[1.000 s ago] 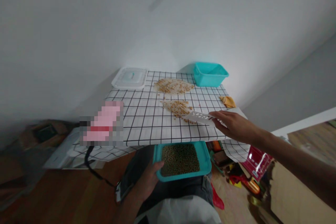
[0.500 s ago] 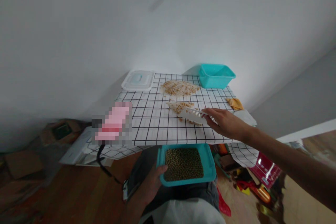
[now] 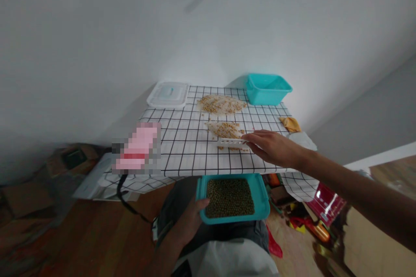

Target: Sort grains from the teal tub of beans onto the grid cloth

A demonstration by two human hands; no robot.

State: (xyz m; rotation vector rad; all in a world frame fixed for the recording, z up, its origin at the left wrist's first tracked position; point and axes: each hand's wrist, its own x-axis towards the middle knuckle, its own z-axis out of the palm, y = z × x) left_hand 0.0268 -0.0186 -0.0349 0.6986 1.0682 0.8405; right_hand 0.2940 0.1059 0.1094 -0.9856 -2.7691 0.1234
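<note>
While the tray (image 3: 264,201) is being clasped by the left hand (image 3: 190,221), the scoop (image 3: 231,142) is being pinched by the right hand (image 3: 274,147), axis pointing left, beans (image 3: 225,129) just beyond.

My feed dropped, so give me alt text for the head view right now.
The right hand holds a white slotted scoop at the near bean pile on a checked table. The left hand holds a teal tray of green beans below the table's near edge. A teal tub sits at the far edge.
</note>
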